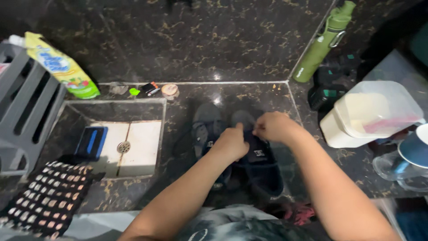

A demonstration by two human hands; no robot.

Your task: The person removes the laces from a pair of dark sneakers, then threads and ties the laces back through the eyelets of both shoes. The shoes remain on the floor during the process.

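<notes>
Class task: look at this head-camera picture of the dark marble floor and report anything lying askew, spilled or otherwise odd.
A green bottle lies tipped on its side, and a yellow-green pouch leans aslant. Nothing looks spilled. Both hands, left hand and right hand, work on dark shoes.

My left hand (232, 143) and right hand (274, 127) cover part of the dark shoe (261, 165), so I can't see my fingertips; the grey crate (22, 102) is cut off at the left edge.

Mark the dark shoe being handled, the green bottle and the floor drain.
dark shoe (263, 167), head view, side of upper
green bottle (322, 44), head view, middle of body
floor drain (123, 147), head view, round metal grate
</notes>
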